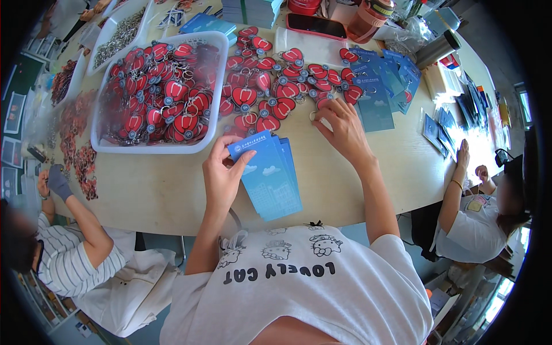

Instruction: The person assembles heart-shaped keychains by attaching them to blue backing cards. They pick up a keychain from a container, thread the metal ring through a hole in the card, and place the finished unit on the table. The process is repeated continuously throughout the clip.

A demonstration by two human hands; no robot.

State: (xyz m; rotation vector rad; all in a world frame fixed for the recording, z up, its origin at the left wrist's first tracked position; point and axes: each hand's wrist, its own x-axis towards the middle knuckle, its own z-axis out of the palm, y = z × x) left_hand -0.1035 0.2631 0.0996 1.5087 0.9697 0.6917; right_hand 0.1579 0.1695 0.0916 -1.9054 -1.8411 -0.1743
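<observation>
- A person at the near edge of a pale wooden tabletop (161,195) is working with both bare hands among red charms and blue cards.
- The left hand (221,172) is pinching the top corner of a fanned stack of blue cards (269,178), thumb on the face and fingers curled behind; the stack is lying close to the near edge, right in front of the person.
- The right hand (342,129) is reaching past the stack, fingers bent down together, fingertips touching a small metal ring (313,115) at the near fringe of the loose red keychain charms (270,86); whether it is actually gripping the ring cannot be told.
- A clear plastic bin (158,148) heaped with the same red charms is sitting toward the left side of the tabletop, just beside the loose pile.
- More blue cards (382,86) are lying spread toward the far right.
- Two other people are sitting at the left and right ends of the tabletop.
</observation>
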